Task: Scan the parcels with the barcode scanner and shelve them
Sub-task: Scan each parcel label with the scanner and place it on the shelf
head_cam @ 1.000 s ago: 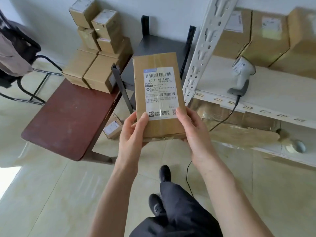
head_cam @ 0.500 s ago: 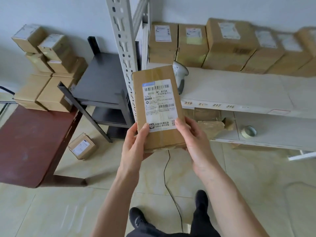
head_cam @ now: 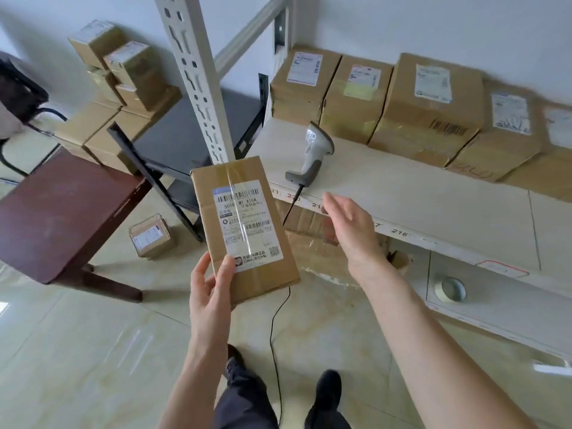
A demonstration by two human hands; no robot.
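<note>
Parcel in hand: flat brown parcel [head_cam: 244,227], label up, held above the floor just in front of the near left corner of the shelf [head_cam: 418,193].
Left hand: left hand [head_cam: 210,292] grips the parcel's near left corner, thumb on the top face beside the label, fingers [head_cam: 198,274] curled along the edge and under it.
Right hand: right hand [head_cam: 349,224] holds nothing; fingers straight and lightly spread, palm turned toward the parcel, in the air near the shelf's front edge.
Scanner: barcode scanner [head_cam: 311,156] lies on the shelf at its left end, untouched, cable hanging over the front edge to the floor; apart from both hands, the right hand the nearer.
Done: a row of boxes [head_cam: 427,100] stands along the far side of the shelf, judged already shelved.
In progress: judged the reach for the scanner; the held parcel's label faces up, ready to be read, and is not yet scanned.
Left to do: scan and shelve this parcel; then the stacked boxes [head_cam: 123,97] on the far end of the table [head_cam: 58,212] at left, and the small box [head_cam: 150,238] on the floor beside it.
Shelf room: bare board shows in front of the row.
</note>
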